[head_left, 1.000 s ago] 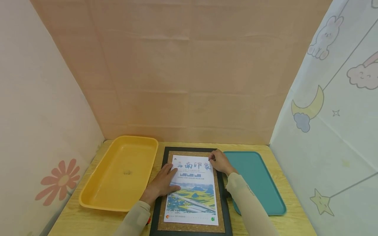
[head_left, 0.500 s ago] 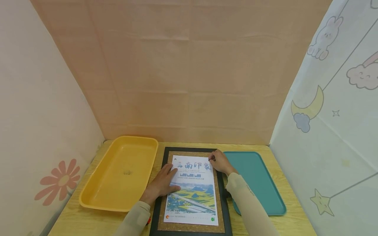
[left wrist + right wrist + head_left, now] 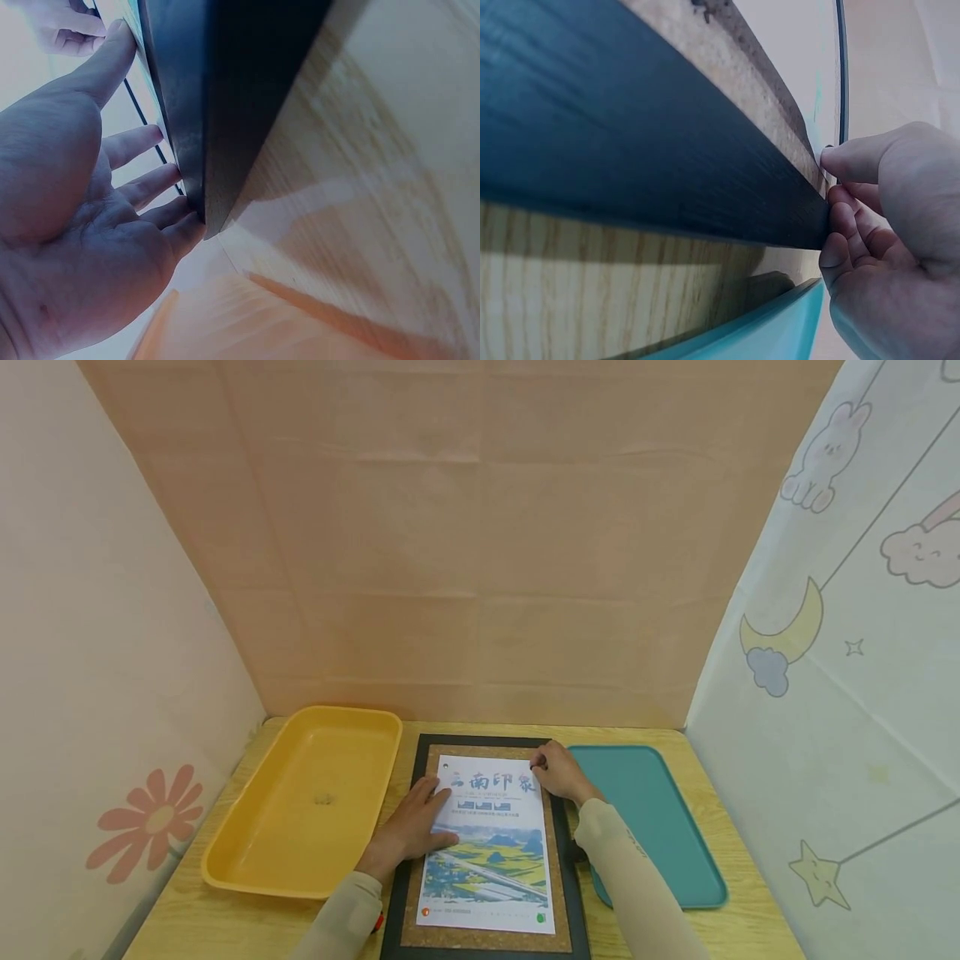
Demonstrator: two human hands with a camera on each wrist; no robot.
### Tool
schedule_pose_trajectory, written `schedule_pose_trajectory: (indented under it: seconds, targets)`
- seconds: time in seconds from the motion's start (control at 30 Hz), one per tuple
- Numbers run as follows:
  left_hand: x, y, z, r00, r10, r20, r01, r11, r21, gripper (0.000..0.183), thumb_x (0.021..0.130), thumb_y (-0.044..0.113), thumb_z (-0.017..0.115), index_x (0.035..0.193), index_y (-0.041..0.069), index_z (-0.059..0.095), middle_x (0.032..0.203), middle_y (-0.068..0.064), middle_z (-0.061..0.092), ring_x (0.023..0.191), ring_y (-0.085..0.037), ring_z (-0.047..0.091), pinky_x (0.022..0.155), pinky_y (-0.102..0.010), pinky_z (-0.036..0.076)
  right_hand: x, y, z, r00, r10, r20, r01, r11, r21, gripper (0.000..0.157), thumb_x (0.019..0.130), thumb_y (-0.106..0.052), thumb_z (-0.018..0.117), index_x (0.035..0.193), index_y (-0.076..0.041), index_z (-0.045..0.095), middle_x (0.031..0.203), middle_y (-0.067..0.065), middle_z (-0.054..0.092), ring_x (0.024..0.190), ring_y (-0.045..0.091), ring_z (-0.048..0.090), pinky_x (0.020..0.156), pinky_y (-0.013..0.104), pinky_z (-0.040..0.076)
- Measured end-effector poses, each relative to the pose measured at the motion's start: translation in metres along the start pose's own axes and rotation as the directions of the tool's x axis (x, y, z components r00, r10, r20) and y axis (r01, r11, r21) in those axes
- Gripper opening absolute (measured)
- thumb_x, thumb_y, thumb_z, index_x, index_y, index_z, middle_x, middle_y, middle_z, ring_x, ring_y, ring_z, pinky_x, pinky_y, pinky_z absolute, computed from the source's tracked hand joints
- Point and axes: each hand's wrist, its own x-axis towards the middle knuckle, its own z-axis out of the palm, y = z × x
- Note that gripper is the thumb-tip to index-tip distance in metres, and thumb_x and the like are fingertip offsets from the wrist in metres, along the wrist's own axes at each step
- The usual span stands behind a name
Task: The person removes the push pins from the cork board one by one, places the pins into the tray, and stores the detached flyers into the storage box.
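Starting from the left, leave the yellow tray [image 3: 262, 889] out of the work, and mind the small red item [image 3: 378, 922] just beside the left sleeve [image 3: 341, 914]. Next, let the left hand [image 3: 408, 827], fingers extended and grasping nothing, steady the left edge of the printed sheet [image 3: 491, 806]. Find that sheet lying flat on the cork [image 3: 487, 940] inside the black frame [image 3: 573, 893], between both trays, with a dark-looking pin [image 3: 446, 766] at far left, an orange pin [image 3: 426, 912] at near left and a green pin [image 3: 541, 917] at near right.

Judge the step as probably fixing the far right corner, using the small dark item [image 3: 537, 767], likely another pin, pinched in the right hand [image 3: 561, 774]. Unable to tell whether sunk in or merely touching. Stand it upright, press straight down evenly, and stay slightly inside the paper's edge to avoid tearing. Smooth out any slack toward the right first. Lastly, watch the right sleeve [image 3: 630, 881] against the teal tray [image 3: 637, 785].
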Motion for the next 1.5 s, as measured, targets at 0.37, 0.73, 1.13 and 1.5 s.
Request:
schedule_pose_trajectory:
  seconds: [0.37, 0.73, 1.13, 1.5]
  targets:
    - [-0.001, 0.0, 0.0, 1.0, -0.016, 0.004, 0.016, 1.0, -0.011, 0.087, 0.097, 0.039, 0.091, 0.167, 0.005, 0.052, 0.183, -0.024, 0.034, 0.173, -0.048, 0.027, 0.138, -0.067, 0.032, 0.001, 0.001, 0.001, 1.0, 0.007, 0.01, -0.007, 1.0, -0.001, 0.006, 0.11, -0.006, 0.066, 0.109, -0.006, 0.072, 0.122, 0.016, 0.065, 0.097, 0.024, 0.06, 0.09, 0.051, 0.056]
    - [-0.002, 0.001, -0.001, 1.0, -0.015, 0.008, 0.016, 1.0, -0.014, 0.087, 0.098, 0.039, 0.09, 0.167, 0.004, 0.052, 0.183, -0.025, 0.033, 0.173, -0.048, 0.027, 0.138, -0.067, 0.032, 0.003, 0.002, -0.001, 0.999, 0.021, 0.029, -0.021, 1.0, -0.002, 0.006, 0.111, -0.008, 0.066, 0.11, -0.007, 0.073, 0.122, 0.015, 0.066, 0.097, 0.023, 0.06, 0.089, 0.049, 0.057]
    - [-0.001, 0.003, -0.005, 1.0, -0.021, 0.016, 0.021, 1.0, -0.018, 0.087, 0.099, 0.038, 0.089, 0.169, 0.004, 0.049, 0.184, -0.025, 0.03, 0.174, -0.048, 0.025, 0.139, -0.068, 0.03, 0.002, 0.002, -0.005, 0.999, 0.001, 0.046, -0.003, 1.0, 0.025, 0.009, 0.111, -0.007, 0.066, 0.108, -0.005, 0.074, 0.122, 0.016, 0.065, 0.097, 0.024, 0.059, 0.087, 0.047, 0.056]
    - [-0.001, 0.006, -0.006, 0.999, -0.027, 0.027, 0.027, 1.0, -0.01, 0.087, 0.099, 0.038, 0.089, 0.169, 0.005, 0.049, 0.185, -0.024, 0.03, 0.173, -0.048, 0.026, 0.139, -0.067, 0.03, -0.005, 0.007, -0.01, 1.0, 0.016, 0.006, -0.016, 0.988, 0.154, 0.01, 0.111, -0.01, 0.068, 0.111, -0.006, 0.077, 0.118, 0.016, 0.073, 0.099, 0.024, 0.067, 0.086, 0.045, 0.058]
